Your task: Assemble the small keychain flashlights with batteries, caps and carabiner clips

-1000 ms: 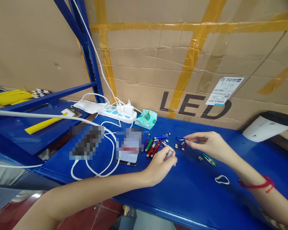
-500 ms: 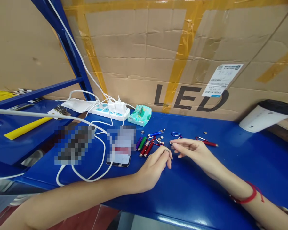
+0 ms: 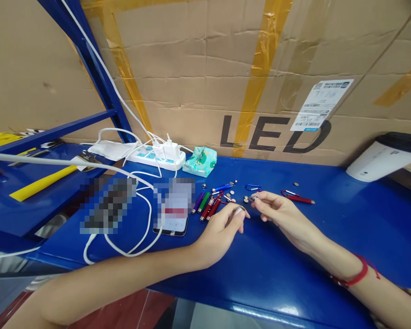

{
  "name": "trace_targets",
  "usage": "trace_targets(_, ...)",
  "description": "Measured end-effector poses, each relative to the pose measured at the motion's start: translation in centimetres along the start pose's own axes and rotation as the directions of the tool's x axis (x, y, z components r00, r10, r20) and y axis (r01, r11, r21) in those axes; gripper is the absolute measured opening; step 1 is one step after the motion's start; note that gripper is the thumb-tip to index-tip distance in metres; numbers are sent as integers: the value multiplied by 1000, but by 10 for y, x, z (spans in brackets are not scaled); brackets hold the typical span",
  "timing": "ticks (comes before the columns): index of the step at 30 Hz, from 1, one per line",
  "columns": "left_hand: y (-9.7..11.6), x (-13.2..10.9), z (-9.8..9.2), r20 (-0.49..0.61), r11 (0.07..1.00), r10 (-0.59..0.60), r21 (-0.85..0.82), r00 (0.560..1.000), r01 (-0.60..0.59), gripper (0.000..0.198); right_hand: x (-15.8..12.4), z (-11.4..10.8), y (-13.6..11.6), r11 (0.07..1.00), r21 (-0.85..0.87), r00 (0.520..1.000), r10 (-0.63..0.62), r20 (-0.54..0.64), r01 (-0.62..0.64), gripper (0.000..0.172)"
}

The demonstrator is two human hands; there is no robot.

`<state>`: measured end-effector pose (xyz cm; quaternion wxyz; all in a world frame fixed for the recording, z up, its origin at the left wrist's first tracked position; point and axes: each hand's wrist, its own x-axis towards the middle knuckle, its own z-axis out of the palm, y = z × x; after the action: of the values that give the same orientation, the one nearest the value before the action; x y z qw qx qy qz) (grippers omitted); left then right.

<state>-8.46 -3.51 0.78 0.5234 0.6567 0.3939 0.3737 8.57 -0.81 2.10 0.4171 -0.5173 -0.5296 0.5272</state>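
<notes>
My left hand (image 3: 221,235) is low over the blue table, its fingers curled and thumb pressed in around a small silvery piece whose kind I cannot make out. To its right, my right hand (image 3: 277,209) pinches a tiny shiny metal part (image 3: 254,198) between thumb and forefinger. Small button cells (image 3: 245,199) lie just left of those fingertips. Beyond my left hand are slim metal keychain penlights: purple (image 3: 197,203), green (image 3: 204,204), red (image 3: 214,210) and blue (image 3: 222,188). A blue carabiner clip (image 3: 252,188) rests behind my right fingertips.
A red penlight (image 3: 301,200) with a clip lies to the right, near a lone button cell (image 3: 296,184). Left are a phone (image 3: 171,224), white cables and a power strip (image 3: 147,157). A green tissue pack (image 3: 200,162) and lidded cup (image 3: 380,160) stand before the cardboard box (image 3: 178,68).
My right hand has drawn slightly right and up, and button cells now show beside its fingertips. The left hand has turned a little, its thumb now showing more. The camera view has shifted slightly.
</notes>
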Motion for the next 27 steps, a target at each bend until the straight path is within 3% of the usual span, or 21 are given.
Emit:
trace_targets(4,1,3,-3,8,998,16,65,1000,-16,28,0,-1,-4,999,31,999,-15,30,14,36)
trace_targets(8,2,5,-4,15,996,-12,94,1000,10,20,1,-2,-2,993,16,993,-119,18,119,34)
trace_targets(19,11,5,-2,31,979,-12,206,999,5,22,-3,-4,1,914,-126,917,-367,155,387,22)
trace_targets(27,9,9,-8,-16,975,41,218,999,-36,25,-4,-7,-4,901,-174,917,-392,69,398,24)
